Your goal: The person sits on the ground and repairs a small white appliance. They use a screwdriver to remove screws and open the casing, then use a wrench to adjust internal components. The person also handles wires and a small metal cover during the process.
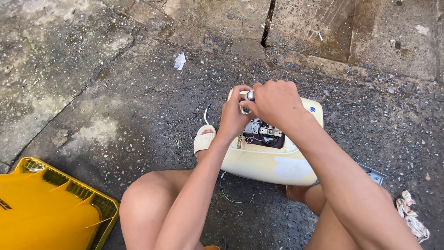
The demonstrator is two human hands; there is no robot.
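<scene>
We see a cream-coloured appliance housing (263,164) lying on the wet, gritty pavement (138,106), wedged between the person's bare knees. A dark opening (264,133) in its top shows metal brackets and thin wires. At the housing's far edge, the right hand (277,104) is curled closed around a small grey knob-like part (250,96); the left hand (233,115) is bent in just beside it, fingers folded against the same spot, though we cannot tell exactly what it pinches. A thin dark wire (231,196) loops on the ground below the housing. A sandalled foot (204,138) rests to its left. A yellow plastic crate (51,208) sits well apart at lower left, a crumpled rag (411,217) at lower right, and a white paper scrap (180,60) farther up.
</scene>
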